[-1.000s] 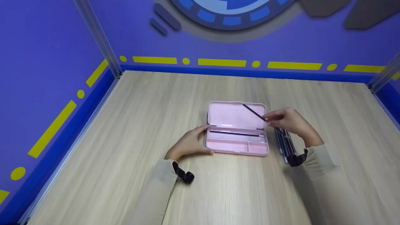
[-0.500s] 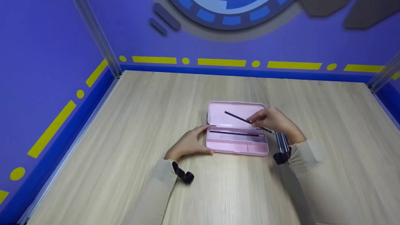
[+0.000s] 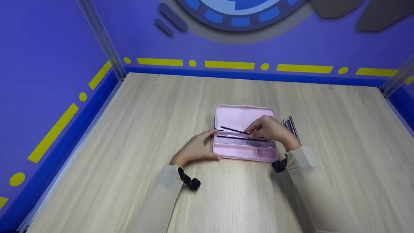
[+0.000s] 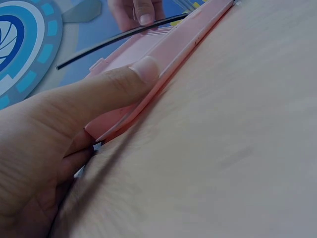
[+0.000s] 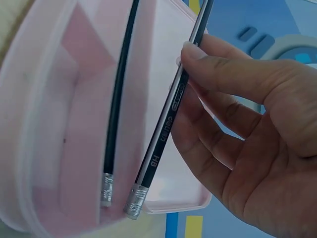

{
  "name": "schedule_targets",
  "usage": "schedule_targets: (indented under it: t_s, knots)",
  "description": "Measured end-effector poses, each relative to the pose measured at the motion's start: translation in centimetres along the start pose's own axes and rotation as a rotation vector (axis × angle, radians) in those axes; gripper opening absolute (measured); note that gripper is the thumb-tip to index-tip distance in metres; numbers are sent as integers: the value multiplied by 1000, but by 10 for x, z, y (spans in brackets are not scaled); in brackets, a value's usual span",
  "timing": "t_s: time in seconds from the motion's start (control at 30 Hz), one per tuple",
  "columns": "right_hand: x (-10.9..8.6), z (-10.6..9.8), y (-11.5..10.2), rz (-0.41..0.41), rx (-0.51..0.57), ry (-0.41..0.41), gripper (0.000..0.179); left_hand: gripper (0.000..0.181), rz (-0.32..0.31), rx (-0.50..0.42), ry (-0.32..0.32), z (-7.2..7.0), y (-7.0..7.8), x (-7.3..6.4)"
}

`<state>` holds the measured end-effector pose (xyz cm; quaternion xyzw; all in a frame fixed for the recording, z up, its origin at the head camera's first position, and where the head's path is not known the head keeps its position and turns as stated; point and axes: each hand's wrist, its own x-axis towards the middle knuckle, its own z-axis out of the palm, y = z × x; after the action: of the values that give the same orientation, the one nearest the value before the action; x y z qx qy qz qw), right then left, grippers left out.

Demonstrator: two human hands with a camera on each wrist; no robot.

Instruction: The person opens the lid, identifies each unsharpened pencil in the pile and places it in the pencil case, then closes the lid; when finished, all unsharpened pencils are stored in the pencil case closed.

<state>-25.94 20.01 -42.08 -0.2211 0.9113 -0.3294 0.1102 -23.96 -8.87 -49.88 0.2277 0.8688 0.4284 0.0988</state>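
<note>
A pink pencil case [image 3: 235,151] lies with its lid [image 3: 236,115] raised back, hinge side away from me. My left hand [image 3: 196,148] grips its left end, the thumb [image 4: 119,82] at the front rim and the fingers round toward the back. Between thumb and fingers, my right hand [image 3: 270,130] pinches a dark pencil [image 5: 167,111] marked HB, with a silver ferrule at its lower end. That pencil slants over the rear compartment, where another dark pencil [image 5: 117,104] lies lengthwise. The front compartments hold nothing visible.
Several more pencils [image 3: 292,127] lie on the table right of the case, partly hidden behind my right wrist. The wooden table [image 3: 145,113] is bounded by blue panels [image 3: 181,45] at the back and left.
My right hand has carried the pencil left and down, from above the loose pencils to over the rear compartment. The left hand and the case have stayed put.
</note>
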Motion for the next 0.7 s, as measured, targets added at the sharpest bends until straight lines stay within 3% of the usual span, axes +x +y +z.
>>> schedule_targets:
  t_s: [0.7]
  knots:
    - [3, 24, -4, 21, -143, 17, 17, 104, -21, 5, -6, 0, -1, 1]
